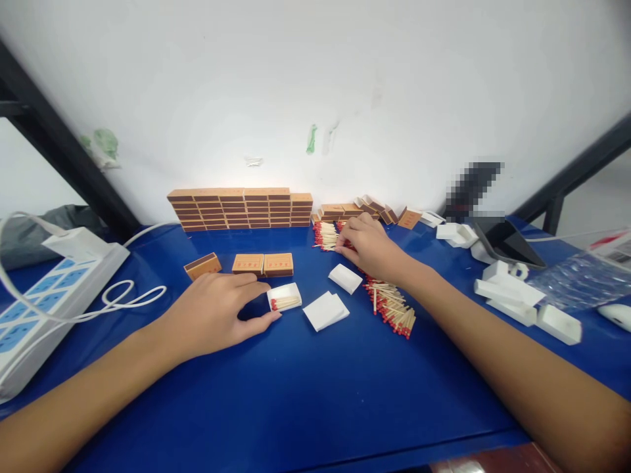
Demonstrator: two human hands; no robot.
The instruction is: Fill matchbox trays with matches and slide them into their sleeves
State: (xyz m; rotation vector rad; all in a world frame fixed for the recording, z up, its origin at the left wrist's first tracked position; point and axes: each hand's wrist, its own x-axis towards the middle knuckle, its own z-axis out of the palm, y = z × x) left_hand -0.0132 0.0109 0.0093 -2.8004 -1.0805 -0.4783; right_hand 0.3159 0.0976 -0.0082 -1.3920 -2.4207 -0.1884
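Observation:
My left hand has its thumb and index finger at the left end of a white matchbox tray, steadying it on the table. A few red-headed matches lie inside that tray. My right hand is curled, its fingertips pressed into the far heap of loose matches; the hand hides part of the heap. A nearer heap of matches spreads below my right wrist. Between my hands lie an empty white tray and flat white pieces.
Closed matchboxes are stacked along the wall. Single boxes lie nearer, beyond my left hand. More white trays are scattered at right, by a dark tablet and clear plastic. A power strip with cables stands at left.

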